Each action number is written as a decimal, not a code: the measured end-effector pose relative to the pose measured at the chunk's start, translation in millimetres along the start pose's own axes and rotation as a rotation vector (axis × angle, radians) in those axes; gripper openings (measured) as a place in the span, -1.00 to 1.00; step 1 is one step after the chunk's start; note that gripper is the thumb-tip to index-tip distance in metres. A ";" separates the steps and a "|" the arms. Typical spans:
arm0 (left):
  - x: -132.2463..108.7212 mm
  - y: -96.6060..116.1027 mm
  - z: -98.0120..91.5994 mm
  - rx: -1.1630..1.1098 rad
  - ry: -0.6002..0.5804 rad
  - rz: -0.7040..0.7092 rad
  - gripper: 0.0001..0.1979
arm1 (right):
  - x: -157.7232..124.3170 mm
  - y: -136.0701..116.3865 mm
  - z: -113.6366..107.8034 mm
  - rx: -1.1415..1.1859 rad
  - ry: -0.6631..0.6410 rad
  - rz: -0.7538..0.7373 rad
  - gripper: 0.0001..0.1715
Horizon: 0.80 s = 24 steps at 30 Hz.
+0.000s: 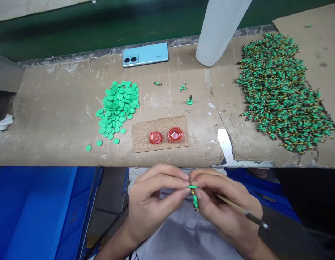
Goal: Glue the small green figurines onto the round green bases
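– So, where are the hands?
– Both are low, below the front edge of the table (pixel 61 108), over the person's lap. The left hand (pixel 151 202) and the right hand (pixel 224 211) meet fingertip to fingertip
– Closed or apart?
– Closed. The left thumb and forefinger are pinched on a green disc (pixel 193 186). The right hand is pinched on a small green figure (pixel 194 200) that hangs just under that disc, touching it. A thin stick (pixel 237 208) with a dark end also runs through the right hand, pointing out to the right
– And up on the table?
– A heap of discs (pixel 118 106) lies left of the middle, with a few loose ones at its near edge. Just right of it a brown mat (pixel 141 139) bears two red caps (pixel 155 137) side by side. Behind the mat a lone figure (pixel 189 100) stands upright on a disc. Far right spreads a big heap of figures (pixel 281 90). At the back lie a pale blue phone (pixel 145 54) and, near it, a white roll (pixel 218 29)
– Anything lower down?
– A blue crate (pixel 34 213) at the left, under the table edge
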<state>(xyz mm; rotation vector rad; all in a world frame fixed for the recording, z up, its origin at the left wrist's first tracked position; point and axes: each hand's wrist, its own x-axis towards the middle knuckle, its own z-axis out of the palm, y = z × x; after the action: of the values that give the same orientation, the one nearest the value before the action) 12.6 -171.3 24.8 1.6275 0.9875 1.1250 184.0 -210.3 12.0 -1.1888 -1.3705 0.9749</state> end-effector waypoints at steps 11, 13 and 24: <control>-2.9 -8.5 1.4 -0.004 0.022 0.011 -0.90 | -3.0 0.3 0.4 -0.001 -0.006 0.068 -0.79; -4.0 -11.2 1.3 -0.010 0.020 0.010 -0.89 | -1.5 0.8 1.5 0.007 -0.002 0.093 -0.83; 2.6 -9.7 2.7 -0.070 0.049 -0.028 -0.92 | 6.7 2.7 -3.2 0.046 -0.003 0.090 -0.85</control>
<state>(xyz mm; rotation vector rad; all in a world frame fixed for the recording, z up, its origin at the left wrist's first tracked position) 14.7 -166.8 15.7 1.5325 0.9887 1.1719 187.7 -203.4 11.1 -1.2234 -1.3002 1.0665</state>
